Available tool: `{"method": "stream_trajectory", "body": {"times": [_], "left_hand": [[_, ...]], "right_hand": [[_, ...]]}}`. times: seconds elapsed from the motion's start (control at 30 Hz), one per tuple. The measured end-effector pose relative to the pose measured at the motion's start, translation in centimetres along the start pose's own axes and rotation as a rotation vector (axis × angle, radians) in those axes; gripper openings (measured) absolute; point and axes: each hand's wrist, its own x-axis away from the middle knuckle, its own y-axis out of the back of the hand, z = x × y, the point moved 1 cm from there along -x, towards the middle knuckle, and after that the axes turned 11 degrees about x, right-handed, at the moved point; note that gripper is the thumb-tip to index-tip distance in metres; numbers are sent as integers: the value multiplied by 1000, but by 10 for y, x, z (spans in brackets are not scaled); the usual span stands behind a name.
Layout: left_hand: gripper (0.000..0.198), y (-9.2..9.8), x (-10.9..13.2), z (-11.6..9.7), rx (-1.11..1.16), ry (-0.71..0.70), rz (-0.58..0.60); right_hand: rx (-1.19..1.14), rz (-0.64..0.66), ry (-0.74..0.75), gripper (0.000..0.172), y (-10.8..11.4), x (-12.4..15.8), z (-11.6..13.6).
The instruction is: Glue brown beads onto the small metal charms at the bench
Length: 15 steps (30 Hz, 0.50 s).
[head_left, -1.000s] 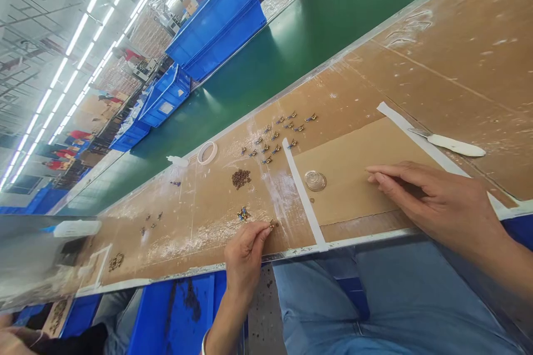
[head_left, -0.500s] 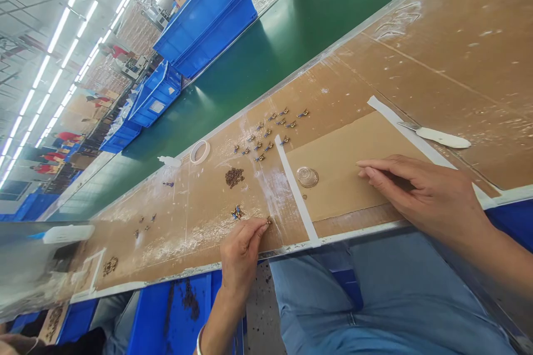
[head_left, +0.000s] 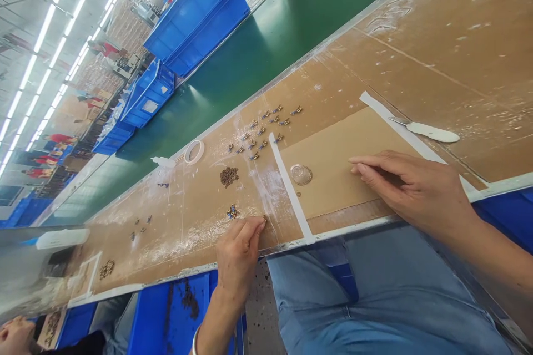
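My left hand (head_left: 239,247) is pinched at the table's front edge around a small dark piece (head_left: 264,218), mostly covered by the fingertips. Just beyond it lies a little cluster of blue-and-gold pieces (head_left: 232,212). Farther back sit a pile of small brown pieces (head_left: 229,177) and several scattered blue-and-gold pieces (head_left: 261,131). Over the cardboard sheet (head_left: 333,150), my right hand (head_left: 410,186) has thumb and forefinger pressed together; anything between them is too small to make out. A round clear dish (head_left: 301,174) stands on that sheet, left of the right hand.
A white-handled knife (head_left: 433,132) lies beyond my right hand. A tape roll (head_left: 194,152) and a small white bottle (head_left: 164,162) are at the back left. Behind runs a green belt (head_left: 291,28) with blue crates (head_left: 200,22). Another person's hand (head_left: 16,335) shows lower left.
The view has shifted slightly, moving the whole scene a little leftward. Both hands keep their pinched poses in nearly the same places. The other person's hands show more at lower left.
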Motion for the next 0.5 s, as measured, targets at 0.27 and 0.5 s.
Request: {"method": "stream_trajectory", "body": {"times": [0.27,0.5], "left_hand": [[16,3,-8,-2,58,14,15],[12,7,-6,-2,597,519,-261]], "right_hand": [[-24,-27,-13,17,2,0,2],[-100,-85,-33,18,4,0,2]]}}
